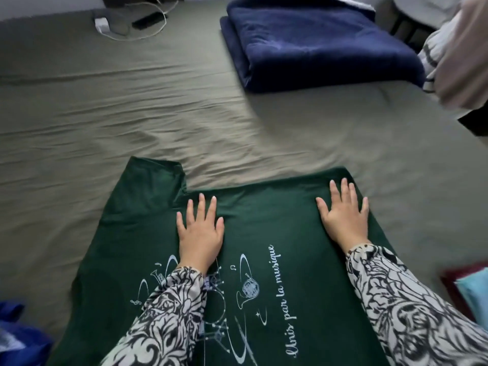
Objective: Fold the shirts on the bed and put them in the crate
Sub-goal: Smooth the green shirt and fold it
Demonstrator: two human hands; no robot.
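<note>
My left hand (200, 235) lies flat on the green shirt (266, 233), fingers straight and spread, grip released, palm pressing the cloth just above the white print of musical instruments. My right hand (343, 216) is the same: fingers straight and splayed, holding nothing, pressed down near the shirt's far right corner. Both of my sleeves (412, 310) carry a black-and-white swirl pattern.

The shirt is spread on the bed (105, 114) at its near edge, with one short sleeve sticking out at the far left. White script down its right side reads "Unis par la musique".

The bed is covered in a wrinkled olive-grey sheet. Toward the far right corner sits a folded navy blanket (317, 43). At the far left edge lie a white charger block (101, 24) with its cable looped around, and a dark flat device (149, 19) just beside it; what it is I cannot tell.

At the bed's right edge a pile of pale and striped clothes (459, 56) is blurred and cut off by the frame. Lower right, a dark red rim with light blue cloth (472, 294) inside is mostly out of frame. At the lower left corner, something blue (18, 336) is cropped and unclear.
</note>
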